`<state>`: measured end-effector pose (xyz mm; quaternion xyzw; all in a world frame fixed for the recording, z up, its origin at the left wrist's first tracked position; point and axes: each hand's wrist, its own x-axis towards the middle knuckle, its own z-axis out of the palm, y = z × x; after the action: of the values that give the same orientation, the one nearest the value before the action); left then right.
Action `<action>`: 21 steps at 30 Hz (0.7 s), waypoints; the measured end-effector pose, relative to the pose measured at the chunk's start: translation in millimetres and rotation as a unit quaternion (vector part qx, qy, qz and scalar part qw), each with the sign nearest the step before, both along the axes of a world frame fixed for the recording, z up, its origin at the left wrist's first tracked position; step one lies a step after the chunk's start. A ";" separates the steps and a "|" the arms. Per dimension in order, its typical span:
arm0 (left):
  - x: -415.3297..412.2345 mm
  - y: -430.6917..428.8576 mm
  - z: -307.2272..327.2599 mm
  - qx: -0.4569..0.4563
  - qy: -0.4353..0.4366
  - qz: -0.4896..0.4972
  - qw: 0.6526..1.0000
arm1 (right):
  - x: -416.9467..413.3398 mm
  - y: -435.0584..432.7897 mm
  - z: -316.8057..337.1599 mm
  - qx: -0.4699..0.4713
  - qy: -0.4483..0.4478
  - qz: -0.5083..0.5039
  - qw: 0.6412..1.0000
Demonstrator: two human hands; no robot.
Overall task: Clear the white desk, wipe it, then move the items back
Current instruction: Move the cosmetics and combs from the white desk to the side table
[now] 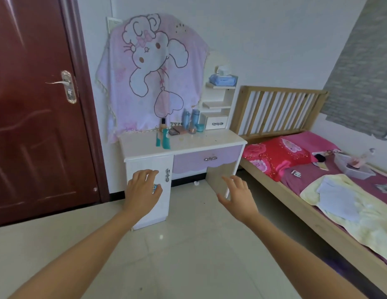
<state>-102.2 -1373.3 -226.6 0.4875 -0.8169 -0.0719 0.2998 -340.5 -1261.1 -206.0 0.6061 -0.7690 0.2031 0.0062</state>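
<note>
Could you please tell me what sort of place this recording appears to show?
Most likely a child's bedroom: a wooden bed with pink bedding stands at the right, a white desk carries combs and cosmetic bottles, and a pink cartoon cloth hangs above it.

I see the white bench (210, 140) beyond my left hand (143, 188), its top carrying teal combs (163, 140) lying flat and blue bottles (189, 119) upright further back.
</note>
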 end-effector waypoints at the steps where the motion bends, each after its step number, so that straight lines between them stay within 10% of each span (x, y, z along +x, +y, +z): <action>1: -10.2 -10.6 -0.3 -0.003 -0.009 -0.001 1.000 | -11.8 -11.5 0.0 0.002 0.004 0.001 1.000; 21: -116.2 -160.7 -45.2 0.083 0.002 0.173 0.981 | -127.1 -227.6 -69.7 0.102 -0.037 0.158 0.982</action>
<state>-218.4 -1534.0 -271.8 0.6444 -0.7109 -0.0873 0.2681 -467.6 -1488.7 -275.7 0.7093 -0.6801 0.1447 -0.1163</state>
